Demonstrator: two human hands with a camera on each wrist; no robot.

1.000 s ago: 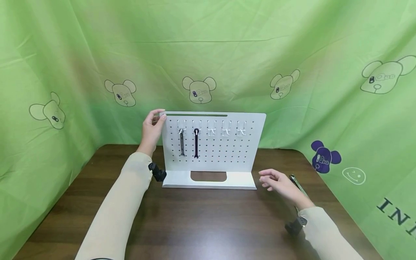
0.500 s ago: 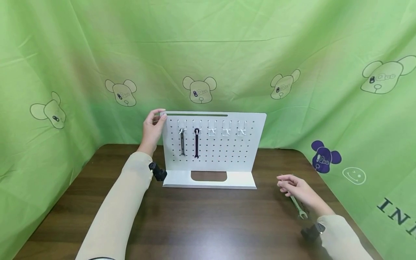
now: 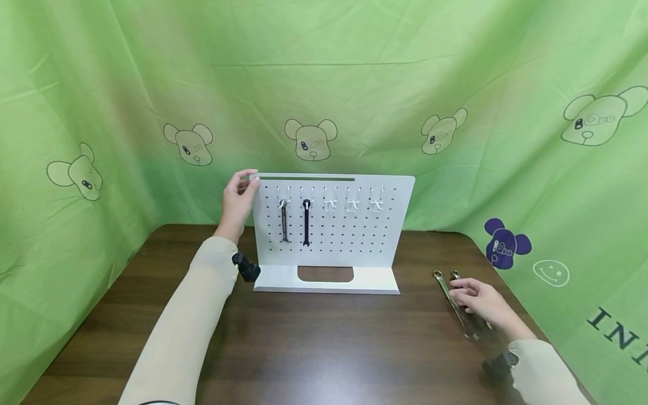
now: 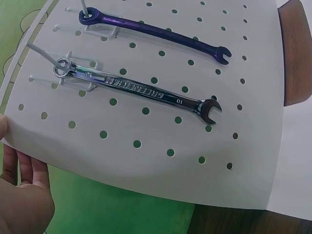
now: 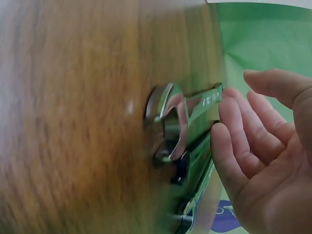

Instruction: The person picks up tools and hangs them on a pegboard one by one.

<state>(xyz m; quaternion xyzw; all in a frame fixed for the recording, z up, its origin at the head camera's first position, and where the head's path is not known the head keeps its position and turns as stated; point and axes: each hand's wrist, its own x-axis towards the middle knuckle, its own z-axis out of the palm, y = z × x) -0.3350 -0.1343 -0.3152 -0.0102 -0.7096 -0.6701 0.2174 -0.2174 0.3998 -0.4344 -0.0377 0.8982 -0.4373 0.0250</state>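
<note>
My left hand pinches the upper left corner of a white pegboard stand, thumb in front and fingers behind. On its two leftmost hooks hang a chrome combination wrench and a dark purple one, open ends down. My right hand hovers over several wrenches lying on the table at the right, its thumb spread from loosely bent fingers and nothing between them. The leftmost of these is a chrome wrench; another wrench's ring end shows beside it, the rest partly hidden under the hand.
Three more wire hooks, one at the middle, stick out of the pegboard with nothing on them. A green curtain with bear prints hangs behind and beside the brown wooden table.
My right hand has moved from beside the pegboard's base to the right, over the loose wrenches, uncovering the leftmost one. My left hand has stayed on the board's corner.
</note>
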